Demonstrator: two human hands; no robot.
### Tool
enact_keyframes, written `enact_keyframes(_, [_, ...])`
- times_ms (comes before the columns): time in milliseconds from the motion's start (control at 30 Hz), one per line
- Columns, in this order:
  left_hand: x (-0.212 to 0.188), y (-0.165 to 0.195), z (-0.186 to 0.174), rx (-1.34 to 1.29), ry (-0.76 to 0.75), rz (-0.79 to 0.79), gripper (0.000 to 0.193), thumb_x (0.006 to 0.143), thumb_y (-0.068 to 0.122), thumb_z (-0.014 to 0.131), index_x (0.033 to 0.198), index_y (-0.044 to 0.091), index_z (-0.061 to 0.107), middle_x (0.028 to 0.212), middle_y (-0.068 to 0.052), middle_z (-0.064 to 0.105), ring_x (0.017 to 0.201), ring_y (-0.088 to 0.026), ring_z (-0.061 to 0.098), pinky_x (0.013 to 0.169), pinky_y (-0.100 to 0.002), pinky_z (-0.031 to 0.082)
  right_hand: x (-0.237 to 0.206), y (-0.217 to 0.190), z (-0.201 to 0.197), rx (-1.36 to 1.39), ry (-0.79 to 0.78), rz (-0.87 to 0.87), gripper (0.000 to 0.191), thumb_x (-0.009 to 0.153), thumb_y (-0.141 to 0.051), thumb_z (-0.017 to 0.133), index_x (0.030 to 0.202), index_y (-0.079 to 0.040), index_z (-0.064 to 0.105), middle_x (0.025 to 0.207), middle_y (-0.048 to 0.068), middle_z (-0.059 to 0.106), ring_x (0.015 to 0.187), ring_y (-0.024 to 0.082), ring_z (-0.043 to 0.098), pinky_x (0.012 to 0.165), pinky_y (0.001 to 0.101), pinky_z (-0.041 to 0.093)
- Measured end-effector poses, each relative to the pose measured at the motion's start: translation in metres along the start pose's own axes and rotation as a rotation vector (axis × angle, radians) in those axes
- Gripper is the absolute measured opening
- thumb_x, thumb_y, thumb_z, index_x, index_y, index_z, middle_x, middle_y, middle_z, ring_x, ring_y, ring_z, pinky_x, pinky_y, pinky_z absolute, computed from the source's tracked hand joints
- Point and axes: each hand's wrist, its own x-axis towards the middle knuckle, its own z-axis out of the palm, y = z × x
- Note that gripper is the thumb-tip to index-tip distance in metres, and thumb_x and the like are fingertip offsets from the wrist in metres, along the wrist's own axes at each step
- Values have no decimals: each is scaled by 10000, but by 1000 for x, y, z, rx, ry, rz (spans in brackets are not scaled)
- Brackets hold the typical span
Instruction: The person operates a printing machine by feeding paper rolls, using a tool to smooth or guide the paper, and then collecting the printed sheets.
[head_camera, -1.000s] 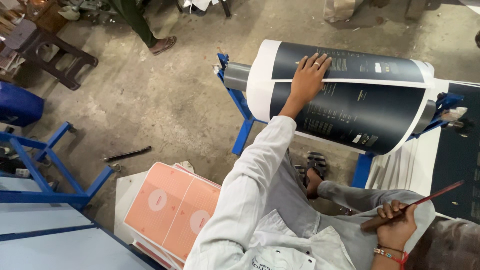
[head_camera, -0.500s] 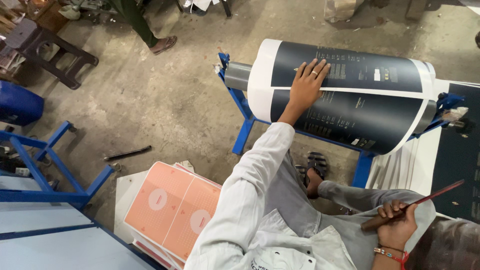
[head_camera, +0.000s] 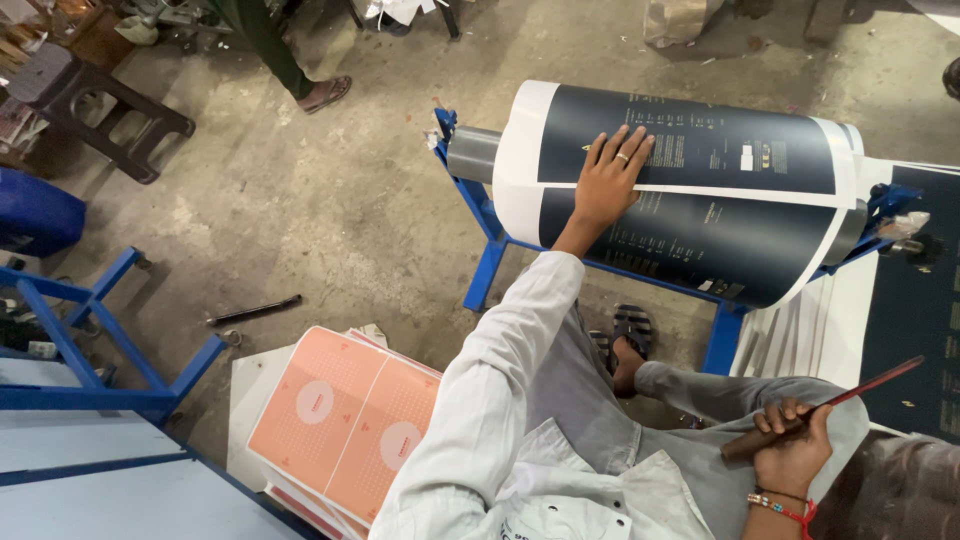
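The printed sheet (head_camera: 700, 150) wrapped over the roller is dark navy with small white text blocks and a broad white margin along its left and lower edges. The roller's end (head_camera: 472, 153) is plain grey, and the stand (head_camera: 487, 265) carrying it is bright blue. The left hand (head_camera: 608, 180) lying on the sheet wears a silver-coloured ring; its sleeve (head_camera: 490, 400) is off-white. The right hand (head_camera: 792, 450) holds a thin dark red stick (head_camera: 860, 388) and wears red and beaded wristbands. The stacked sheets (head_camera: 345, 425) on the floor are salmon orange with a fine dot pattern and pale circles. The floor (head_camera: 300, 230) is mottled grey-brown concrete.
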Motion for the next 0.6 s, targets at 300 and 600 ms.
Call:
enact_keyframes(300, [-3, 2, 1, 6, 20, 5, 800, 722, 144, 804, 1468, 143, 515, 1530, -61, 517, 1453, -288, 461, 1256, -503, 322, -1, -1, 1, -21, 2, -1, 487, 1249, -484, 451, 885, -162, 483, 817, -25, 445, 726, 109, 379, 702, 273, 344])
enact_keyframes(600, [-4, 5, 0, -12, 39, 6, 777, 724, 135, 790, 1458, 134, 534, 1526, -61, 526, 1450, -291, 471, 1256, -505, 329, -1, -3, 0, 1, 2, 8, 485, 1245, -488, 461, 886, -164, 490, 820, -20, 449, 732, 112, 386, 710, 276, 349])
